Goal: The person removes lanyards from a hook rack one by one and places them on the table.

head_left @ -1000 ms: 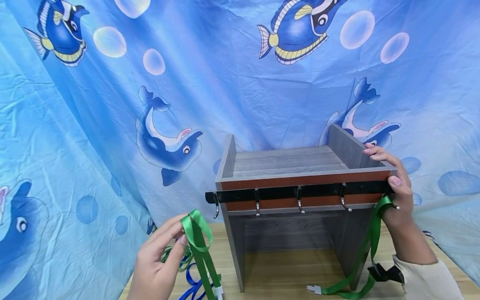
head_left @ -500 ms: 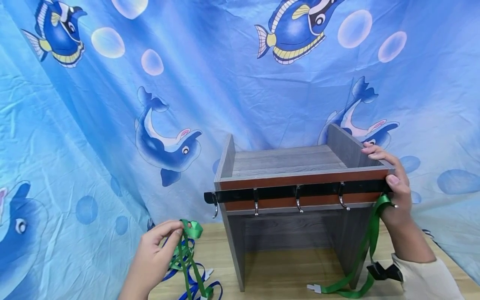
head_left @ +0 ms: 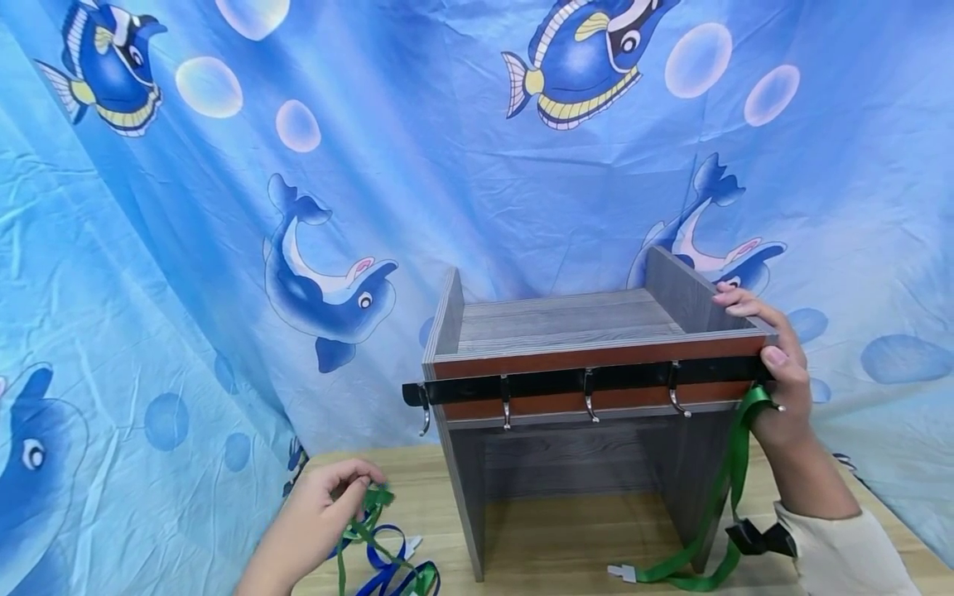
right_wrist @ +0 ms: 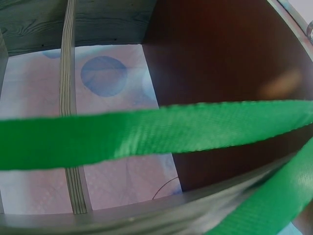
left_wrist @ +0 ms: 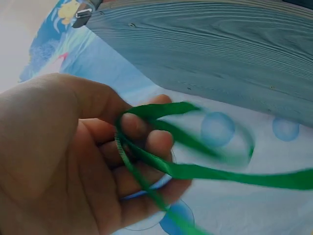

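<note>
My left hand (head_left: 316, 509) pinches a green lanyard (left_wrist: 234, 174) low over the table, left of a small grey wooden shelf (head_left: 570, 319). In the left wrist view, its ribbon loops around the fingertips. Blue lanyards (head_left: 383, 571) lie tangled just below that hand. My right hand (head_left: 782, 372) grips the front right corner of the shelf, thumb at the front and fingers over the side panel. A black hook rail (head_left: 547, 382) with several silver hooks runs along the shelf's front. Another green lanyard (head_left: 738, 455) hangs from the rightmost hook beside my right hand, its lower part on the table.
The shelf stands on a light wooden table (head_left: 417, 497), its lower compartment facing me. Behind and to the sides hangs a blue curtain (head_left: 447, 165) printed with fish and dolphins. A white clip (head_left: 621, 573) on the hanging lanyard lies near the shelf's right leg.
My left hand has moved down with the green lanyard, whose loop has dropped towards the blue lanyards on the table. The right hand keeps its hold on the shelf corner.
</note>
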`<state>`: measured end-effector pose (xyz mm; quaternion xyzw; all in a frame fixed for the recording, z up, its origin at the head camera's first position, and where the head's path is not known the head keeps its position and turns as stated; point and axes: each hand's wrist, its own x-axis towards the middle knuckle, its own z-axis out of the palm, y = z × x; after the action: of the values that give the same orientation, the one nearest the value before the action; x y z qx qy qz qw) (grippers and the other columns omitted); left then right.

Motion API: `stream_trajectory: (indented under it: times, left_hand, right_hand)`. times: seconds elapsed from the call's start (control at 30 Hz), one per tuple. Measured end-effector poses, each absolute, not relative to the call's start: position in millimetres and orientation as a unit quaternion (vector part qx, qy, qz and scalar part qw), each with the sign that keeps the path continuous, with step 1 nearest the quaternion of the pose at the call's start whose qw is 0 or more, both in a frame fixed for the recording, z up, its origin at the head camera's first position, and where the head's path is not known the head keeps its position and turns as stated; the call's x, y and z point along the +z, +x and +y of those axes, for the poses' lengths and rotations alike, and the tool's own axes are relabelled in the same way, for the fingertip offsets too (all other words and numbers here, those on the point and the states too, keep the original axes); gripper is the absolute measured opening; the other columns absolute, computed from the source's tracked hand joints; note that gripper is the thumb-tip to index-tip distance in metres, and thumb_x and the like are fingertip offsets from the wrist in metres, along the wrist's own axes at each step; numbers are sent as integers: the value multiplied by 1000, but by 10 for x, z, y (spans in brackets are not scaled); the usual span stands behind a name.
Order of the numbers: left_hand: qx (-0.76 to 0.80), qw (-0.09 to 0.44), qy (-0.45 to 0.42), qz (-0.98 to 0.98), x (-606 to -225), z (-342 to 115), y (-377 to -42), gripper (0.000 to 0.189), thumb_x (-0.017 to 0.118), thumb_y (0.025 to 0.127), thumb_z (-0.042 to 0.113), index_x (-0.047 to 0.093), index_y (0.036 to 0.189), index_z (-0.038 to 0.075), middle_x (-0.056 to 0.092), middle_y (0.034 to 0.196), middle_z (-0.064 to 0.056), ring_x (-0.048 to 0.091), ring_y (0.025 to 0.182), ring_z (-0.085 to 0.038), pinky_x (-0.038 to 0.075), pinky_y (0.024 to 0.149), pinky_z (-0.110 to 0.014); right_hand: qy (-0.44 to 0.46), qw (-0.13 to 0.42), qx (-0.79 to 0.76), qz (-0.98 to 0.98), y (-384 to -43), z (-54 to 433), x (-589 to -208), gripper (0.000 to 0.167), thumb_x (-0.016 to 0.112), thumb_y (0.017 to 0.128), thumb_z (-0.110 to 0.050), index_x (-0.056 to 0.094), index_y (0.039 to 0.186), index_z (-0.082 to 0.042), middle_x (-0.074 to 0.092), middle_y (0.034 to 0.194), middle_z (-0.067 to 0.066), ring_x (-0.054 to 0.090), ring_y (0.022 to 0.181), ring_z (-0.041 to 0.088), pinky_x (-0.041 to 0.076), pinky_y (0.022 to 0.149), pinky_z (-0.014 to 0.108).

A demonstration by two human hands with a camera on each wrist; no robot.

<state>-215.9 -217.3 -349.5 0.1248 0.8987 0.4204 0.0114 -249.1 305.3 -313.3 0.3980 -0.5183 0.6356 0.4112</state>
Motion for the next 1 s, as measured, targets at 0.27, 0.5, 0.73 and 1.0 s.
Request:
stream_trajectory:
  times: [0.27, 0.5, 0.73, 1.0]
  left_hand:
    - [402, 191, 135, 886, -3701, -2282, -2256, 33, 54, 100, 6, 58, 130, -7, 62, 78, -7, 58, 68, -20, 49, 63, -33]
    - [348, 230, 40, 908, -3958, -2243, -2301, 10, 65, 96, 1, 66, 106, -2, 65, 95, -9, 59, 86, -22, 52, 76, -39]
    - [326, 231, 26, 917, -4112, -2251, -2324, 9, 63, 92, -9, 68, 94, -2, 62, 91, -8, 51, 77, -21, 48, 72, -34]
    - [288, 221, 4, 932, -4117, -2229, -2344, 9, 69, 90, -7, 71, 96, 0, 69, 98, -6, 61, 88, -23, 56, 80, -42]
  right_hand:
    - [388, 418, 624, -534, -2492, 3053, -3166, 49, 33, 101, -17, 61, 130, 10, 61, 145, 19, 35, 149, 39, 24, 123, 37]
    - [386, 419, 626, -532, -2487, 3057, -3164, 49, 33, 100, -16, 60, 131, 10, 61, 145, 18, 35, 149, 38, 23, 124, 37]
    - [392, 416, 634, -520, -2486, 3051, -3146, 48, 33, 99, -15, 61, 129, 11, 62, 143, 18, 38, 149, 37, 24, 125, 37]
    - [395, 413, 636, -518, -2490, 3043, -3137, 48, 34, 99, -15, 61, 129, 11, 62, 143, 18, 37, 149, 36, 23, 125, 37]
